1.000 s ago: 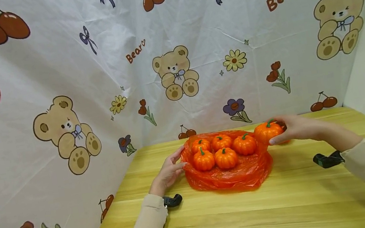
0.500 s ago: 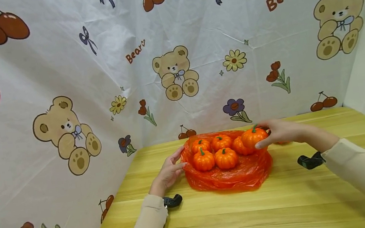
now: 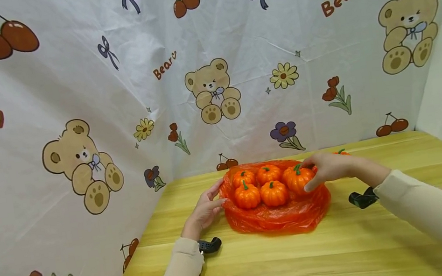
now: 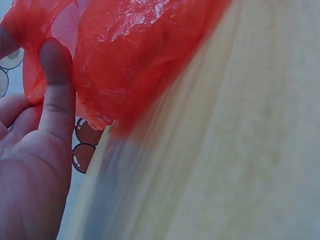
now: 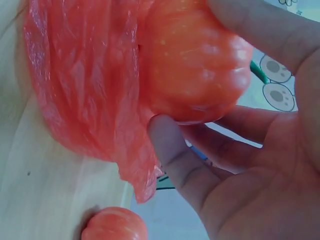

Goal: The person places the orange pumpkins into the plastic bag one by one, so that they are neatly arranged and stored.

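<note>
A red plastic bag [image 3: 273,222] lies on the table with its mouth spread, and several small orange pumpkins with green stems, such as this front-row pumpkin [image 3: 247,195], sit in it. At the bag's right side my right hand [image 3: 329,167] grips a pumpkin [image 5: 195,60] by its sides, thumb and fingers around it, inside the rim. My left hand [image 3: 204,210] holds the bag's left edge; in the left wrist view the thumb [image 4: 56,95] lies against the red film with fingers behind it. The held pumpkin hides what lies behind it in the bag.
Another pumpkin [image 5: 115,225] lies on the table right of the bag, mostly hidden by the right wrist in the head view. A bear-print cloth [image 3: 205,27] hangs behind and to the left of the wooden table [image 3: 290,265].
My right hand has moved left and down, carrying the pumpkin from beyond the bag's right rim to within it. The left hand has stayed at the bag's left edge.
</note>
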A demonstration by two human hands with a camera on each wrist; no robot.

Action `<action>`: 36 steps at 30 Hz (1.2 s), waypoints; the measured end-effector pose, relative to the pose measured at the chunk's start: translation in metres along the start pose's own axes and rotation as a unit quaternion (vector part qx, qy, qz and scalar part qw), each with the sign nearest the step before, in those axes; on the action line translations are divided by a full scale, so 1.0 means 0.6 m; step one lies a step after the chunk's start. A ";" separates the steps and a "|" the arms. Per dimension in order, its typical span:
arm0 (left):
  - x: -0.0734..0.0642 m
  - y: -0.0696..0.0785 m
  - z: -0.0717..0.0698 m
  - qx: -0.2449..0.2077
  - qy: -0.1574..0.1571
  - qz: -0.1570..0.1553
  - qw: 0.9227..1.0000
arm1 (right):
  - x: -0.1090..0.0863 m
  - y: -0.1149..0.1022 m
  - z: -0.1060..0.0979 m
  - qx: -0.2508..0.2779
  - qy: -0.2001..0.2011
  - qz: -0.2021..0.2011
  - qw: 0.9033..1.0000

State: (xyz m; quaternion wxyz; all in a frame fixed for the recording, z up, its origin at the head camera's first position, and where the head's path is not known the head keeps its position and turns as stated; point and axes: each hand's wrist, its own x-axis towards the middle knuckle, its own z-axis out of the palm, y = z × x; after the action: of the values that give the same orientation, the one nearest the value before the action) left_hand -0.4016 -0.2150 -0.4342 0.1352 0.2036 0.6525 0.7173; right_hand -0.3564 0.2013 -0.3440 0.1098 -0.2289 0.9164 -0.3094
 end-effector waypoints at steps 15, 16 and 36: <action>-0.001 0.002 -0.001 -0.007 -0.003 0.002 1.000 | 0.013 -0.004 0.023 -0.042 0.012 0.024 0.999; -0.001 0.002 -0.001 -0.009 -0.002 0.001 1.000 | 0.013 -0.005 0.023 -0.046 0.013 0.023 0.999; -0.001 0.002 0.003 -0.014 0.009 -0.003 1.000 | 0.019 -0.005 0.024 -0.106 0.012 0.030 0.994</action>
State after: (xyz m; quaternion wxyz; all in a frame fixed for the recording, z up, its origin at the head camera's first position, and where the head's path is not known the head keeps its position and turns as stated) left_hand -0.4000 -0.2141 -0.4329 0.1348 0.1934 0.6441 0.7277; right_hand -0.3604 0.1860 -0.3542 0.0835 -0.2083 0.9516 -0.2098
